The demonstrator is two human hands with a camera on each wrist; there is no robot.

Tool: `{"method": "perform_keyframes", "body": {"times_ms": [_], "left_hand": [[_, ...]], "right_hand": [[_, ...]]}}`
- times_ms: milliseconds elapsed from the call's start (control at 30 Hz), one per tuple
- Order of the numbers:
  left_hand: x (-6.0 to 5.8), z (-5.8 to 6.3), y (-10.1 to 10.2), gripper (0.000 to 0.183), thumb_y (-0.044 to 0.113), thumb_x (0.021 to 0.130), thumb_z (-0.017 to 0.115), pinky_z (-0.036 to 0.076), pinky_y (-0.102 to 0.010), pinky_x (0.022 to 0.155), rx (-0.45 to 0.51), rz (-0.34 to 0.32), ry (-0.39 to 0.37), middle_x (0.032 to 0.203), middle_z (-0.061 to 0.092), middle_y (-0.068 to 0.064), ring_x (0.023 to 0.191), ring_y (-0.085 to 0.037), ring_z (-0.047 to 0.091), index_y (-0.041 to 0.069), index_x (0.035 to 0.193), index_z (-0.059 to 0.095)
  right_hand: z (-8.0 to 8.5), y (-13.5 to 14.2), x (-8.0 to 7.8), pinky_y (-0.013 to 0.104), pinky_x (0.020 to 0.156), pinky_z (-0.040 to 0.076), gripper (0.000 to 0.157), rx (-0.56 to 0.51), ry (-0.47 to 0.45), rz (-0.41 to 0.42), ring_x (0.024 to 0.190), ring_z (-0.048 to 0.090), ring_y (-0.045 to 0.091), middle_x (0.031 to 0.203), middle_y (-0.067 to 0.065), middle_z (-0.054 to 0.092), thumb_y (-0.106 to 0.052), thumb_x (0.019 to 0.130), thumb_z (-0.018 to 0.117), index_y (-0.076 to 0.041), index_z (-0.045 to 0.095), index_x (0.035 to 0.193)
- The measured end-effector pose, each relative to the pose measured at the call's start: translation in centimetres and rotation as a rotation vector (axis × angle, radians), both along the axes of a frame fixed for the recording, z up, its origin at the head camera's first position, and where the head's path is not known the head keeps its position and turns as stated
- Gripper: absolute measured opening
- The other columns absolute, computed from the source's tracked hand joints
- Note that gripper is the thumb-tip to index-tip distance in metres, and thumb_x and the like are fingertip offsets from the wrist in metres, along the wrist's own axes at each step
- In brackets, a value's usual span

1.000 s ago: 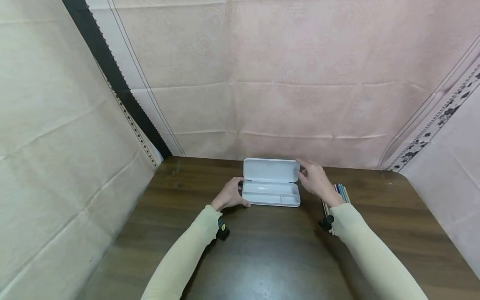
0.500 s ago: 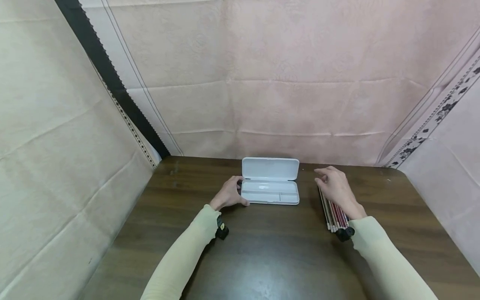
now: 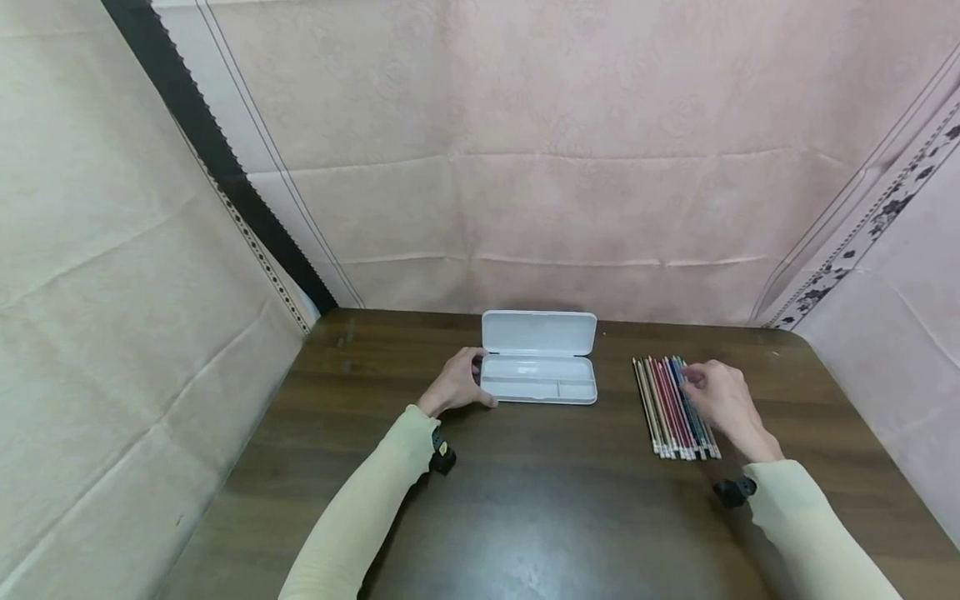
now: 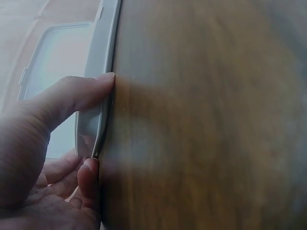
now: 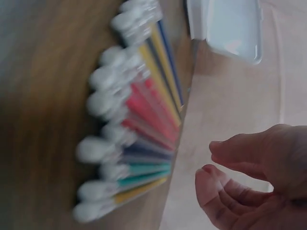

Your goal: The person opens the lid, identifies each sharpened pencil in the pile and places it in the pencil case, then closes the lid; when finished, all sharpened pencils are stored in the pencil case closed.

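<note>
A white pencil case lies on the brown table with its lid raised at the back; its tray holds nothing. My left hand grips the case's left end. In the left wrist view the thumb lies on the front wall and the fingers curl around the end. Right of the case, several pencils in gold, red, blue and green lie side by side, white erasers toward me. My right hand is over the row's right side. The right wrist view has thumb and fingertips apart, with nothing between them.
The wooden tabletop ends just behind the raised lid. Pale cloth hangs behind the table, with more cloth at the left and right sides. A dark strip runs down the back left corner.
My right hand has left the raised lid's right corner and moved right and toward me, over the pencils. The left hand keeps its grip on the pencil case.
</note>
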State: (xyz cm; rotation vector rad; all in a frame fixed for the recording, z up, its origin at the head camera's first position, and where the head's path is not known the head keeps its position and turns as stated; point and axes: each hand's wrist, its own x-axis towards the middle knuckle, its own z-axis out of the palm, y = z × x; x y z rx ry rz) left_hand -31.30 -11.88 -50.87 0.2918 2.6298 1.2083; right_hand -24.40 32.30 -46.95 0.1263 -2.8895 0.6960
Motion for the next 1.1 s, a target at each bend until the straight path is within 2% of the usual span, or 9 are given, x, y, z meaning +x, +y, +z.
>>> {"method": "perform_keyframes", "body": {"times_ms": [233,433,567,833,1100], "left_hand": [[-0.1,0.1,0.0,0.096,0.018,0.078,0.099,0.052,-0.052,0.116,-0.012,0.007,0.002,0.157,0.054,-0.014,0.138,-0.033,0.057,0.009,0.159,0.049],[-0.1,0.0,0.1,0.095,0.016,0.078,0.099,0.051,-0.052,0.117,-0.014,0.002,-0.003,0.157,0.054,-0.014,0.138,-0.033,0.057,0.009,0.159,0.049],[-0.2,0.0,0.1,0.095,0.017,0.078,0.099,0.052,-0.051,0.116,-0.02,-0.001,-0.002,0.155,0.055,-0.014,0.139,-0.033,0.057,0.009,0.158,0.05],[-0.3,0.0,0.2,0.094,0.017,0.077,0.099,0.052,-0.051,0.116,-0.022,0.004,-0.002,0.156,0.055,-0.013,0.14,-0.033,0.057,0.008,0.158,0.05],[-0.1,0.1,0.1,0.095,0.017,0.077,0.099,0.052,-0.051,0.117,-0.014,0.007,-0.009,0.156,0.054,-0.014,0.139,-0.033,0.057,0.008,0.158,0.05]], "right_hand": [[-1.0,1.7,0.5,0.063,0.084,0.058,0.024,0.03,-0.041,-0.024,0.099,0.075,0.051,0.11,0.034,0.078,-0.005,0.1,0.066,0.012,0.078,0.112],[-1.6,2.4,0.9,0.045,0.068,0.055,0.02,0.04,-0.096,-0.031,0.081,0.07,0.032,0.105,0.032,0.079,-0.002,0.099,0.066,0.011,0.079,0.107],[-1.9,2.6,1.0,0.038,0.066,0.051,0.02,0.03,-0.126,-0.046,0.078,0.065,0.029,0.107,0.033,0.078,-0.002,0.1,0.066,0.012,0.079,0.107],[-2.0,3.0,1.0,0.053,0.074,0.058,0.021,0.006,-0.164,-0.081,0.086,0.069,0.035,0.11,0.035,0.076,-0.002,0.099,0.068,0.012,0.077,0.111],[-2.0,3.4,1.0,0.046,0.068,0.057,0.025,-0.01,-0.188,-0.1,0.081,0.071,0.033,0.098,0.029,0.077,-0.002,0.096,0.071,0.014,0.074,0.115]]}}
